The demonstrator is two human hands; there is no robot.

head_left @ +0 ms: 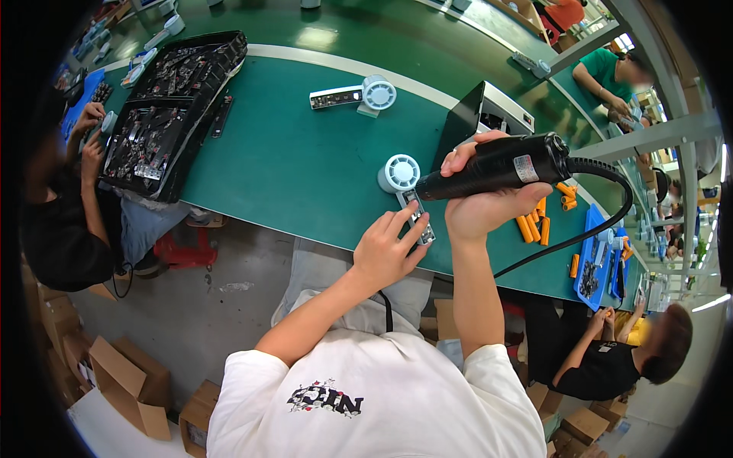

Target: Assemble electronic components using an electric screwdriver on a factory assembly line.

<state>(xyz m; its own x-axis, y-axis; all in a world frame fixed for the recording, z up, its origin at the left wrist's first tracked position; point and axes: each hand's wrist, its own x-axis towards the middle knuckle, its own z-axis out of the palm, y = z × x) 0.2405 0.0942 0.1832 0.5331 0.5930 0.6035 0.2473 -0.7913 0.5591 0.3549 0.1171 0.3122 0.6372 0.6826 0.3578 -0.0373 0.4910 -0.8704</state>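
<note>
Handheld fan, apparently fitted inside but not yet covered, was steadied by the spread left hand, a black screwdriver being gripped in the right hand.

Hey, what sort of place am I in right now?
Probably a small-electronics assembly workshop. Your right hand holds a black corded tool at a pale-blue fan, and a black tray of circuit boards sits on the green workbench.
</note>
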